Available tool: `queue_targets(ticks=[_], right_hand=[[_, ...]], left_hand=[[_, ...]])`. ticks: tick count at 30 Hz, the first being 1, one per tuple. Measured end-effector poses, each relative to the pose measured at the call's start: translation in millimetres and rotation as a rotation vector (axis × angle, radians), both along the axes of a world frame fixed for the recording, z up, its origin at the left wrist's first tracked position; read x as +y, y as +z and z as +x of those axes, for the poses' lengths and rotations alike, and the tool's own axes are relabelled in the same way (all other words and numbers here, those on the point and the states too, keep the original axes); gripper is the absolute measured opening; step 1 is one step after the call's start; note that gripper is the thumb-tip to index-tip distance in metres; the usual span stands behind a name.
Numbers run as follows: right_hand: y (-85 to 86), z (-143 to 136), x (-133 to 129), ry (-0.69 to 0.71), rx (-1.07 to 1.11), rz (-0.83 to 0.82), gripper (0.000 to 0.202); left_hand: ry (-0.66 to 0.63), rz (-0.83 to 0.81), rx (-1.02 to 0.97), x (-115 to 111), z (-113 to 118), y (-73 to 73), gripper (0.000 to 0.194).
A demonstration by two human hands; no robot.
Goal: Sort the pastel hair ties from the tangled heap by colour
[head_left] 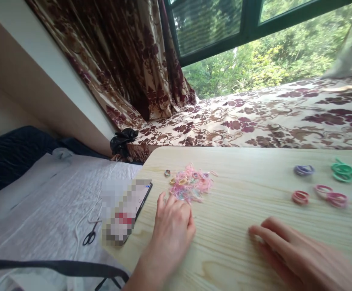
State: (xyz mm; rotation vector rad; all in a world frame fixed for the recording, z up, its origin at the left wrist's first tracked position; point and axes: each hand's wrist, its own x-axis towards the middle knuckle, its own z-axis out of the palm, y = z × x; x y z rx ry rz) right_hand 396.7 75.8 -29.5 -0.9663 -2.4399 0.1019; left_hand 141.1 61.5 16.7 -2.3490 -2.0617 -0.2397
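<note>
Palm down on the pale wooden table, my left hand (174,226) lies at the near edge of a tangled pile of thin elastic bands (191,182), mostly pink. Its fingers are curled inward with the tips turned under, so anything held there is hidden. My right hand (297,254) is low over the table at the right, slightly blurred, its bent fingers a little apart and no object visible in them. Beyond it are sorted bands: a purple bunch (304,170), a green bunch (344,170), a red bunch (300,197) and pink loops (337,199).
A phone (130,212), partly pixelated, lies along the table's left edge. Near the pile sits a small multicoloured ring (167,173). Scissors (89,237) and a white cable (80,222) lie on the bed (57,194). A flower-patterned window seat (254,117) borders the table's far side.
</note>
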Motion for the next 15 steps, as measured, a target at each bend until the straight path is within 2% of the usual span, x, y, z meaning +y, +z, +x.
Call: queue_targets(ticks=[3,9,12,15], right_hand=[[9.4,-1,-4,-0.013,0.036,-0.011,0.017],[16.3,2,-3,-0.118,0.141,-0.042,0.023],[14.2,6,1,-0.184,0.173,-0.019,0.022],[11.2,8,4,-0.208,0.199,-0.019,0.022]], left_hand=[[-0.076,-0.01,-0.048,6,16,1.2,0.02],[-0.257,-0.034,-0.38,33,67,3.9,0.016],[-0.276,-0.023,-0.491,44,79,2.8,0.016],[-0.313,-0.018,-0.622,47,80,-0.7,0.016]])
